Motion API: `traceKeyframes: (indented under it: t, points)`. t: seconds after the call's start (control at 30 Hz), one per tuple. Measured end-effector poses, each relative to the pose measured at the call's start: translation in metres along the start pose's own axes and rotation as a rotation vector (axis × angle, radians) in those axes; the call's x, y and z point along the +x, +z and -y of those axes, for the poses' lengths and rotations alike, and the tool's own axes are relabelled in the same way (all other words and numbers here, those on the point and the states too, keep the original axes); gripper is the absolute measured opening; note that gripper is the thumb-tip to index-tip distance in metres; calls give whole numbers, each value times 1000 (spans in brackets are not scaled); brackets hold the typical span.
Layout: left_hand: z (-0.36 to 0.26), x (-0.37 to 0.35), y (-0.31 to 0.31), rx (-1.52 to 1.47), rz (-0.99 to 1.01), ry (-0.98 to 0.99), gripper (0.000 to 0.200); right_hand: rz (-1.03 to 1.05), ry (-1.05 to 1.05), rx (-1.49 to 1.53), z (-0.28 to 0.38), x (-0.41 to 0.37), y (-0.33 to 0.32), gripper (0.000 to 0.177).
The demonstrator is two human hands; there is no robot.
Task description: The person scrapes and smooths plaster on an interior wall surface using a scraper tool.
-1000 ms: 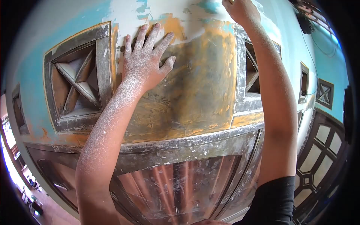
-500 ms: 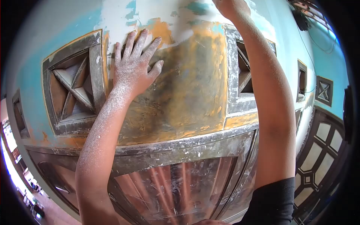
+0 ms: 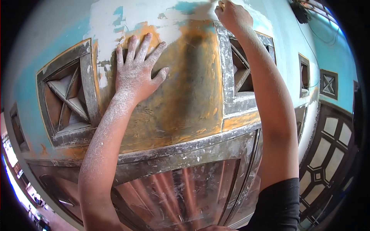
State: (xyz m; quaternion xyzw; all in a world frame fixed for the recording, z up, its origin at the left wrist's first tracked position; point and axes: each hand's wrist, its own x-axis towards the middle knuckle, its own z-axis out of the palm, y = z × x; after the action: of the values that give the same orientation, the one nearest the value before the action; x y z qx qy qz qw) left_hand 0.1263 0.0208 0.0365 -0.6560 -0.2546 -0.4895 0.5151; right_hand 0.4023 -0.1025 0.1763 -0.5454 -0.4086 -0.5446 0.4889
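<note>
two bare hands meet the scraped orange-and-grey plaster wall panel (image 3: 185, 88) in the head view: the dust-whitened left hand (image 3: 135, 75) lies flat on its upper left part, fingers spread wide and holding nothing, while the right hand (image 3: 231, 17) presses at its top right corner, fingers curled in, anything gripped hidden.

The raised right hand (image 3: 231, 15), cut off at the top edge before, now shows whole, by the corner of the grey square vent frame (image 3: 220, 69). More white scraped wall (image 3: 108, 27) shows up top.
</note>
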Motion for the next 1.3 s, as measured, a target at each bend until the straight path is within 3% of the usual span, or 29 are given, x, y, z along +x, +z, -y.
traceKeyframes:
  t: [0.2,0.47,0.6,0.63,0.77,0.93,1.07,1.2,1.3]
  points:
    - [2,0,2,3,-22,4,69,-88,64,-47,-34,19,7,40]
    - [4,2,9,17,-59,-12,64,-46,3,5,-43,-10,-15,37]
    - [3,1,9,35,-39,-8,61,0,80,-1,-42,5,-10,36]
    - [3,1,8,37,-37,-10,61,-25,15,-20,-43,-2,-10,36]
    - [2,0,4,40,-21,2,63,17,73,-22,-49,-32,-20,35]
    - [29,38,7,119,16,60,65,-54,4,2,-82,-2,-10,33]
    - [42,76,18,146,-40,70,63,-38,-5,-175,-102,-22,10,42]
    - [40,83,21,249,-59,50,60,1,13,-147,-109,-23,9,42]
    - [42,82,22,268,-70,57,61,-88,-52,-69,-112,-14,14,44]
